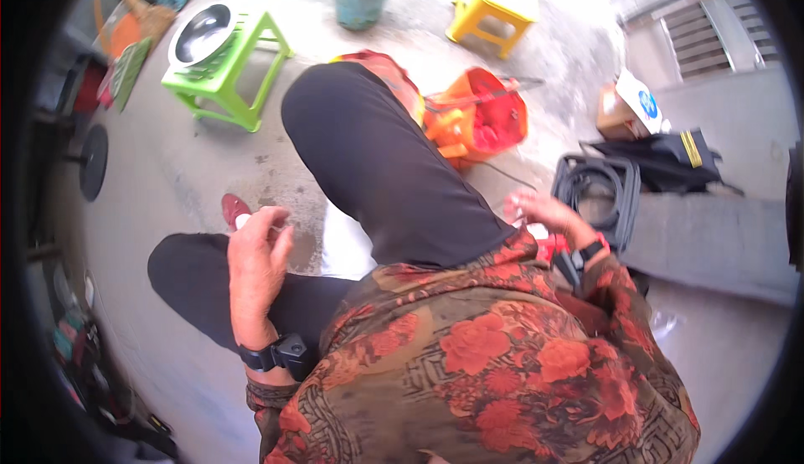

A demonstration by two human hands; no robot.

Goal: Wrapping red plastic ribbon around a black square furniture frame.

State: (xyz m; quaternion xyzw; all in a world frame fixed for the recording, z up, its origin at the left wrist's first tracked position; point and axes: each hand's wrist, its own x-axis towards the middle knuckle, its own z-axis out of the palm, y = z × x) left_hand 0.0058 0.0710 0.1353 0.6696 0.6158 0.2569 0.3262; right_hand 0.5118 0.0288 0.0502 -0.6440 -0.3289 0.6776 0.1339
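Observation:
My left hand (261, 259) hovers above my left thigh, fingers bent and apart, with nothing seen in it. A black band with a small box sits on that wrist. On the other side, my right hand (544, 211) is raised beside my right hip, its fingers loosely bent and somewhat blurred; I see nothing held. Just under it is a red and white thing (548, 244) I cannot make out. Beyond my right knee lies an orange container (500, 121) with red contents, tipped toward me. Part of it is hidden behind my leg.
A green stool (208, 87) bears a shiny metal bowl (201, 35). Farther off stand a blue bucket (360, 10) and a yellow stool (490, 18). To the right are a dark crate with a coiled hose (596, 200), a black bag (662, 162) and a cardboard box (618, 114).

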